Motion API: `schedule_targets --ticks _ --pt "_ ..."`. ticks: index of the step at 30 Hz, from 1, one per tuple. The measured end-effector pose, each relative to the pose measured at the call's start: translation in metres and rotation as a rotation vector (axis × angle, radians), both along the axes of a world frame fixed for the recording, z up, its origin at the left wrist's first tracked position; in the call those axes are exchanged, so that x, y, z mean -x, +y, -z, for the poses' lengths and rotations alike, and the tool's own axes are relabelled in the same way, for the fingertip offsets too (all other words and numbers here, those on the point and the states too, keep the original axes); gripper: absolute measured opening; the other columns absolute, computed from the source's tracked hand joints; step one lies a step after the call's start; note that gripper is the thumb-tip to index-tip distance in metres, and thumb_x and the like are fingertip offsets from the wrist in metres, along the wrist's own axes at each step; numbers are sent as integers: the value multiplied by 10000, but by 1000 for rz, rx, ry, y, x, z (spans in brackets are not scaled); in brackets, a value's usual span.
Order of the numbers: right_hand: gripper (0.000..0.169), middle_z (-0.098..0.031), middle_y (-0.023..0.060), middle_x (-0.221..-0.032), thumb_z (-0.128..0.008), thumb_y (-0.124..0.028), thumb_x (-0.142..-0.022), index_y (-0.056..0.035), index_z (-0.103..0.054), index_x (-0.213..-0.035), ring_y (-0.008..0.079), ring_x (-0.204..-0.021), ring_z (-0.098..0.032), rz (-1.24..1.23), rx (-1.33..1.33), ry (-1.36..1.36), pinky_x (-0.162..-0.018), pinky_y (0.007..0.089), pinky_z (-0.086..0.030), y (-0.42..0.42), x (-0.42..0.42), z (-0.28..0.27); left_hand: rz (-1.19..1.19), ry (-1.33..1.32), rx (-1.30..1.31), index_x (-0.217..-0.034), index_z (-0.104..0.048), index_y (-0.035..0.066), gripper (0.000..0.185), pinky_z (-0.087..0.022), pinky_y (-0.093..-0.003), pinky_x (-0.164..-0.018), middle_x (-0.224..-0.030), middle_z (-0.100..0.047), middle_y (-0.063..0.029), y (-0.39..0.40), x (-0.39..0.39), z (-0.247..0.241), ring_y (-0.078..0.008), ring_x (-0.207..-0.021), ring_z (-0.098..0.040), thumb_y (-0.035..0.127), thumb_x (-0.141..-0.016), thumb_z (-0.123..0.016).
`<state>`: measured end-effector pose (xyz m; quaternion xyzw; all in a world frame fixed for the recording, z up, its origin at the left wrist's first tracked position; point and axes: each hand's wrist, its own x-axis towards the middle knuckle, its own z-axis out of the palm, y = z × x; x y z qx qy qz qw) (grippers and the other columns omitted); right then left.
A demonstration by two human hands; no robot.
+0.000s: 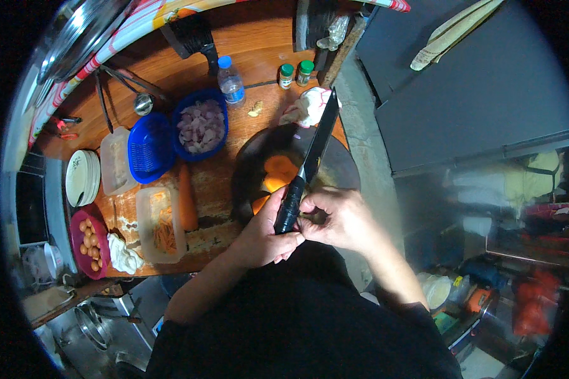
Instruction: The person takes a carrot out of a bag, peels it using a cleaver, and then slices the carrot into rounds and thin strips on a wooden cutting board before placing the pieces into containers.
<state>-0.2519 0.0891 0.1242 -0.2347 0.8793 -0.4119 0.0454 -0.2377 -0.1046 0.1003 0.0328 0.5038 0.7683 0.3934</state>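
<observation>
My left hand [265,239] grips the black wrapped handle of a large knife [318,135], whose blade points up and away from me. Close against the handle is my right hand [339,218], its thumb and fingertips curled together; whether anything is between them is hidden. Below the knife lies a dark round chopping board [246,156]. On it rest several cut orange vegetable pieces [280,168], partly covered by my left hand and the knife. A whole carrot [187,199] lies on the wooden table [213,189] to the left.
Left of the board stand a blue basket of pale cut pieces [201,125], an empty blue basket [151,149], a tub of carrot shreds [163,232], stacked plates [83,177] and an egg basket [90,244]. Behind are a bottle [231,83], two green-capped jars [296,75] and a cloth [310,106].
</observation>
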Motion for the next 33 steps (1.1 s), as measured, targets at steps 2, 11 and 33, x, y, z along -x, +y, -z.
schedule_targets --ticks 2,11,33 --pt "195 -623 91 -717 -758 -132 -669 -58 -643 -808 271 -645 -637 23 -13 -19 -582 357 -503 -2 -2 1 -1 15 -3 -1444 -157 107 782 -430 -242 -415 -849 -536 -64 0 2 2 -95 -497 -513 -92 -775 -510" --pt "177 -653 81 -735 -749 -101 -681 -43 -663 -824 226 -653 -663 151 56 -97 -602 337 -523 -11 -5 14 -65 4 75 -1459 -146 112 818 -424 -266 -358 -834 -545 -89 1 0 0 -144 -416 -497 -57 -743 -504" --pt "184 -696 130 -775 -696 -115 -778 -36 -718 -943 206 -698 -694 321 142 -178 -636 310 -546 -21 -17 30 -183 -131 -44 -1473 -96 153 790 -410 -263 -329 -815 -516 -87 3 -7 8 -141 -411 -498 -30 -840 -530"
